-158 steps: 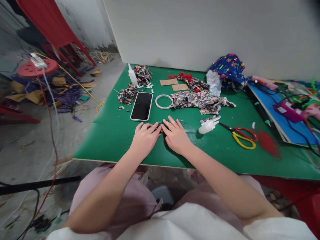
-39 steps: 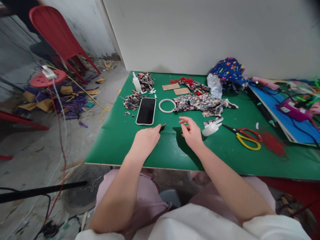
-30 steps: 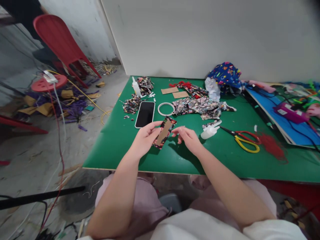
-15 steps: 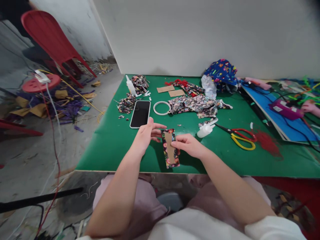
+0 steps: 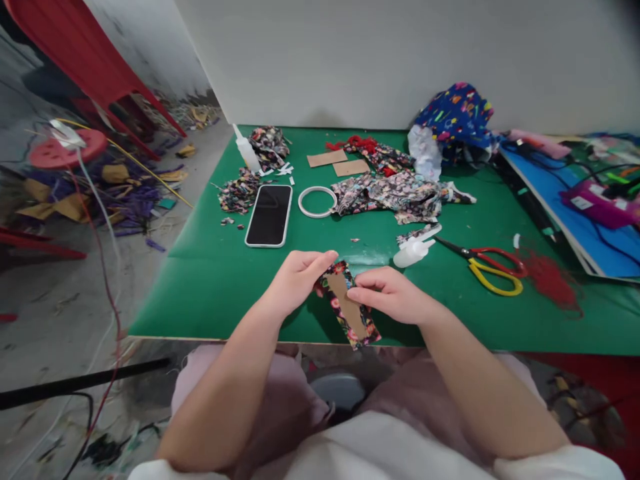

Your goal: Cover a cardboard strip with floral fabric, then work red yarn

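A cardboard strip edged with floral cloth (image 5: 345, 303) is held tilted above the table's front edge, its bare brown side up. My left hand (image 5: 300, 277) pinches its upper left corner, thumb on top. On its right edge my right hand (image 5: 390, 293) grips with the thumb on the cardboard face and the fingers partly hidden. Beyond the hands lie a white ring (image 5: 317, 202), a phone (image 5: 269, 217) and a crumpled floral cloth (image 5: 390, 197). A small white bottle (image 5: 413, 252) lies to the right of them.
Scissors (image 5: 493, 270) and red threads (image 5: 553, 280) lie on the green table (image 5: 200, 287) at the right. Two cardboard pieces (image 5: 327, 159), a glue bottle (image 5: 247, 152) and blue patterned cloth (image 5: 457, 123) are at the back. A blue board (image 5: 565, 220) bears cables and tools.
My left hand has closed on the strip's upper corner, where before its fingers were spread beside it. The strip has tilted, its lower end swinging right. The camera view has shifted slightly.
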Demonstrator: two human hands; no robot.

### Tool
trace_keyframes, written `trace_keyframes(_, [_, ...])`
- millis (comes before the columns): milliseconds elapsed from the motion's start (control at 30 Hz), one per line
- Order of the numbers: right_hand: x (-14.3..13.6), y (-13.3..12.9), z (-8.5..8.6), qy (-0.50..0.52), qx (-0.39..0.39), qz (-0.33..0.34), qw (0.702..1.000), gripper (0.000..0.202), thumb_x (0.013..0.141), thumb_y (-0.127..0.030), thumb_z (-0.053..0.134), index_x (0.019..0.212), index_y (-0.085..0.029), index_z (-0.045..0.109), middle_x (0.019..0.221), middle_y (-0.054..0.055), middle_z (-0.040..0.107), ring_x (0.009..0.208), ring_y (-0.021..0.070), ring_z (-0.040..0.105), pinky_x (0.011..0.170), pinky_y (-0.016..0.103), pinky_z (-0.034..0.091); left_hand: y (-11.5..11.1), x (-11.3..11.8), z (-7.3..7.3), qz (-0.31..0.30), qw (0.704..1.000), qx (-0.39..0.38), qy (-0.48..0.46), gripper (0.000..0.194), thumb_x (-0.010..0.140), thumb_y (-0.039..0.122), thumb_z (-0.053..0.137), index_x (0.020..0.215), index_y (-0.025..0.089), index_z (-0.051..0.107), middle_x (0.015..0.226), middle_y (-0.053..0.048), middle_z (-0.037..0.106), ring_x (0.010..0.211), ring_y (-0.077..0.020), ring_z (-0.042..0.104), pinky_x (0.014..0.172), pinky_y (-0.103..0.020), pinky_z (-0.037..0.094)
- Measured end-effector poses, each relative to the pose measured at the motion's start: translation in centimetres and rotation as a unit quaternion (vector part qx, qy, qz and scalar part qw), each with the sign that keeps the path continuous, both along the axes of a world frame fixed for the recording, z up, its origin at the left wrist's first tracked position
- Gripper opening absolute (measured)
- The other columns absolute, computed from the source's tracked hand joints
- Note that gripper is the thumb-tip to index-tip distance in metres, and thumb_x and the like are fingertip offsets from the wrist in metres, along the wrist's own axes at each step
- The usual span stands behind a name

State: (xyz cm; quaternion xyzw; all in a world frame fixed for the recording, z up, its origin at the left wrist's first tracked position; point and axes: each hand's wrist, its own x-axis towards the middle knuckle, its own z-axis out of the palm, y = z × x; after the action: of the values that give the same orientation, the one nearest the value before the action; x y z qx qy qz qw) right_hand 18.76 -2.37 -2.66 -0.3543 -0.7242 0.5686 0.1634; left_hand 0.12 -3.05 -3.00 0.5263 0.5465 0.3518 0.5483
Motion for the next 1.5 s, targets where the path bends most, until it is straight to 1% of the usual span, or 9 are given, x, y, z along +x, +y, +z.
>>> trace_keyframes(167, [-0.1, -0.1, -0.3, 0.037, -0.033, -0.028, 0.998, 0.04, 0.084, -0.044, 0.047, 0.056, -0.017, 0.042, 0.054, -0.005, 0.033, 0.052, 0.0068, 0.031, 0.047, 0.022, 0.024, -0.2, 0.2, 0.5, 0.007, 0.996, 0.056, 0.069, 0.04, 0.079, 0.045, 0.049, 0.054, 0.014, 0.056, 0.045, 0.004, 0.047, 0.037, -0.0048, 0.041, 0.035, -0.016, 0.029])
trace_keyframes(367, [-0.6, -0.2, -0.7, 0.049, -0.028, -0.042, 0.998, 0.039, 0.084, -0.042, 0.048, 0.054, -0.017, 0.042, 0.053, -0.006, 0.032, 0.05, 0.0065, 0.031, 0.046, 0.022, 0.024, -0.1, 0.2, 0.3, 0.022, 0.985, 0.113, 0.132, 0.042, 0.08, 0.045, 0.05, 0.052, 0.014, 0.056, 0.039, 0.005, 0.043, 0.037, -0.0056, 0.041, 0.037, -0.017, 0.028])
trace_keyframes(500, [-0.7, -0.2, -0.3, 0.016, 0.042, -0.042, 0.998, 0.04, 0.085, -0.037, 0.047, 0.052, -0.017, 0.036, 0.051, -0.006, 0.028, 0.05, 0.0059, 0.028, 0.046, 0.021, 0.022, 0.0, 0.0, 0.0, 0.024, 0.99, 0.094, 0.099, 0.042, 0.08, 0.045, 0.05, 0.052, 0.015, 0.054, 0.043, 0.005, 0.045, 0.038, -0.0057, 0.041, 0.038, -0.018, 0.028])
trace_keyframes(633, [-0.7, -0.4, 0.2, -0.015, 0.129, -0.021, 0.991, 0.041, 0.087, -0.035, 0.046, 0.052, -0.017, 0.033, 0.051, -0.007, 0.028, 0.051, 0.0058, 0.028, 0.048, 0.021, 0.023, -0.1, -0.1, -0.3, 0.037, 0.995, 0.086, 0.038, 0.049, 0.082, 0.05, 0.046, 0.048, 0.015, 0.049, 0.044, 0.003, 0.046, 0.043, -0.007, 0.041, 0.043, -0.02, 0.031])
trace_keyframes(767, [-0.6, -0.7, 0.6, -0.029, 0.194, -0.006, 0.98, 0.041, 0.088, -0.033, 0.045, 0.053, -0.017, 0.031, 0.05, -0.007, 0.03, 0.05, 0.0055, 0.029, 0.05, 0.021, 0.023, -0.2, 0.1, -0.5, 0.024, 0.997, 0.066, 0.002, 0.045, 0.078, 0.05, 0.052, 0.051, 0.014, 0.053, 0.049, 0.001, 0.052, 0.05, -0.0096, 0.047, 0.049, -0.022, 0.036])
trace_keyframes(900, [-0.4, -1.0, 0.9, -0.034, 0.242, -0.003, 0.97, 0.039, 0.088, -0.029, 0.045, 0.054, -0.017, 0.031, 0.051, -0.006, 0.031, 0.05, 0.0051, 0.031, 0.051, 0.021, 0.023, -0.4, 0.3, -0.4, 0.019, 0.997, 0.071, -0.014, 0.042, 0.075, 0.048, 0.057, 0.051, 0.014, 0.054, 0.051, 0.0, 0.056, 0.052, -0.0097, 0.047, 0.049, -0.021, 0.035])
trace_keyframes(1200, [-0.4, -1.1, 1.0, -0.03, 0.265, 0.003, 0.964, 0.037, 0.088, -0.027, 0.046, 0.055, -0.017, 0.032, 0.051, -0.006, 0.032, 0.049, 0.005, 0.032, 0.051, 0.02, 0.023, -0.5, 0.4, 0.3, 0.018, 0.991, 0.13, 0.024, 0.033, 0.075, 0.04, 0.059, 0.055, 0.013, 0.063, 0.052, 0.0, 0.057, 0.05, -0.0084, 0.044, 0.046, -0.02, 0.032])
trace_keyframes(1367, [-0.4, -0.9, 0.9, -0.04, 0.262, -0.011, 0.964, 0.037, 0.089, -0.03, 0.044, 0.056, -0.017, 0.032, 0.051, -0.006, 0.034, 0.05, 0.0055, 0.032, 0.051, 0.02, 0.024, -0.6, 0.6, -0.1, 0.047, 0.993, 0.105, 0.014, 0.045, 0.081, 0.049, 0.049, 0.055, 0.014, 0.06, 0.051, 0.0, 0.054, 0.049, -0.0088, 0.045, 0.047, -0.021, 0.035])
trace_keyframes(1500, [-0.3, -0.8, 1.0, -0.054, 0.262, -0.005, 0.964, 0.037, 0.089, -0.029, 0.043, 0.056, -0.018, 0.032, 0.051, -0.006, 0.034, 0.049, 0.0058, 0.032, 0.051, 0.021, 0.024, -0.6, 0.8, -0.2, 0.03, 0.996, 0.089, 0.008, 0.043, 0.08, 0.049, 0.051, 0.057, 0.014, 0.06, 0.051, 0.002, 0.051, 0.048, -0.0081, 0.043, 0.047, -0.02, 0.034])
